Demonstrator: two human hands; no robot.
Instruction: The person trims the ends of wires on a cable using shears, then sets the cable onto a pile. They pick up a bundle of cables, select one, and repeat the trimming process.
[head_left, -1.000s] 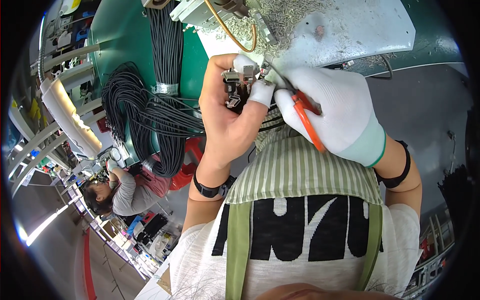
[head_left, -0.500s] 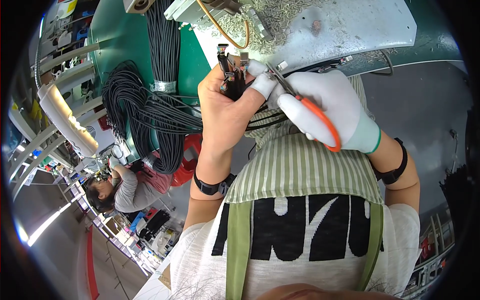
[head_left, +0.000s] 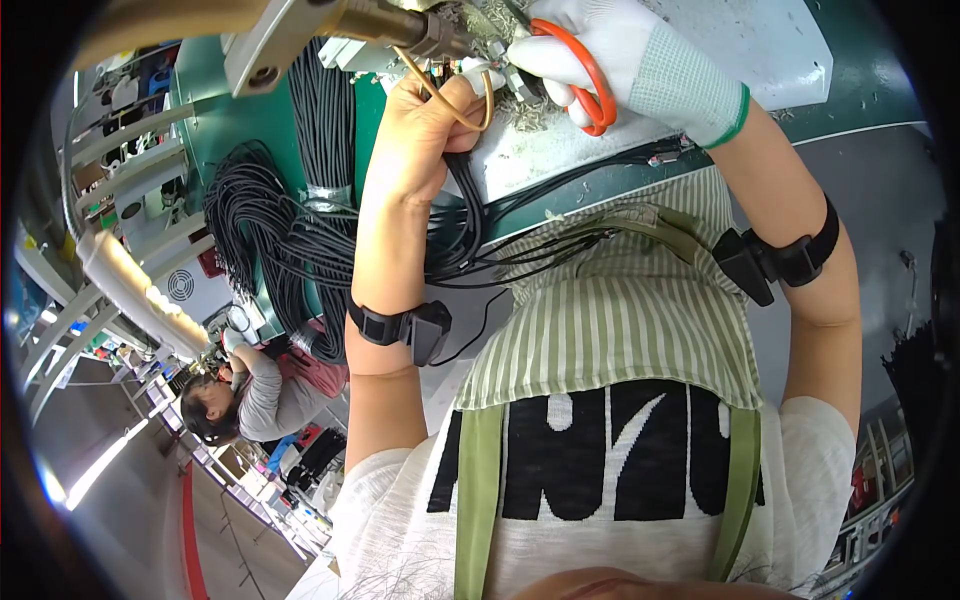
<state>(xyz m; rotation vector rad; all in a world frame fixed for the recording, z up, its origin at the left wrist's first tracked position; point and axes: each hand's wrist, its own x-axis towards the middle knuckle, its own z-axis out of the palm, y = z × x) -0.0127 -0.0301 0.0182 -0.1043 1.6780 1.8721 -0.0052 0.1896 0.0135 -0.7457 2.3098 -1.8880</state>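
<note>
My left hand (head_left: 410,140) is raised over the bench, closed round a bunch of black cables (head_left: 463,195). Their ends at my fingertips are mostly hidden behind the metal machine part and a bent tan tube (head_left: 484,112). In a white glove with a green cuff, my right hand (head_left: 665,80) grips cutters with orange-red handles (head_left: 598,85). The cutters' tips are close to a small metal block (head_left: 522,85) beside my left fingertips; whether they touch anything is hidden. More cables (head_left: 560,185) trail from the bench edge across my striped apron.
A large machine arm (head_left: 330,35) juts in from the upper left. Small metal scraps (head_left: 790,92) lie scattered on the white board (head_left: 540,160). Coiled black cables (head_left: 245,200) hang off the green bench (head_left: 225,95). A co-worker (head_left: 270,395) sits at the far left.
Both hands have moved up and away from my body, to the machine over the board. The cables and the cutters went with them. The machine part looks larger and nearer in view.
</note>
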